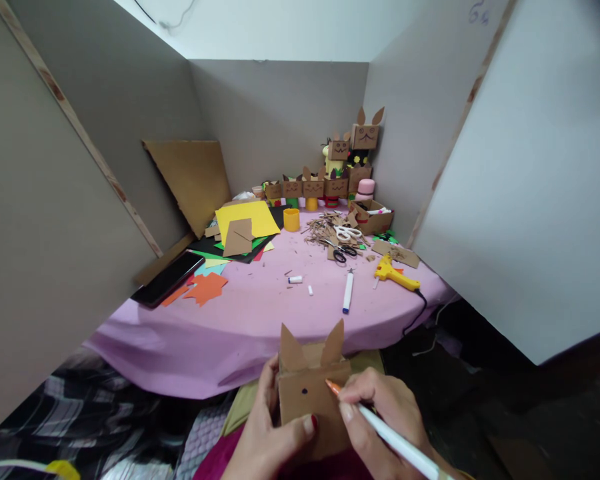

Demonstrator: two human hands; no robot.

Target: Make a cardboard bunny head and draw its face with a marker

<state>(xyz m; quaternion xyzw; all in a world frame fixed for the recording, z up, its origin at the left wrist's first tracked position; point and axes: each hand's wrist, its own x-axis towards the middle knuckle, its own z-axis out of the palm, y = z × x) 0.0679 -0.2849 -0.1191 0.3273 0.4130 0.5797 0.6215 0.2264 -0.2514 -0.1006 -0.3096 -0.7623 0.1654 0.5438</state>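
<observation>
My left hand [270,427] grips a small cardboard box [307,397] with two pointed ears, held upright over my lap. One black dot is drawn on its front face. My right hand [380,417] pinches a white marker [395,440] with an orange tip, and the tip touches the box front to the right of the dot. Both hands sit below the near edge of the pink-covered table [260,320].
On the table lie a blue-capped marker [348,291], a yellow glue gun [394,273], scissors [344,243], coloured paper sheets [240,230], a dark phone [167,279] and a yellow cup [291,219]. Several finished eared cardboard boxes [330,180] line the back. Grey partition walls enclose three sides.
</observation>
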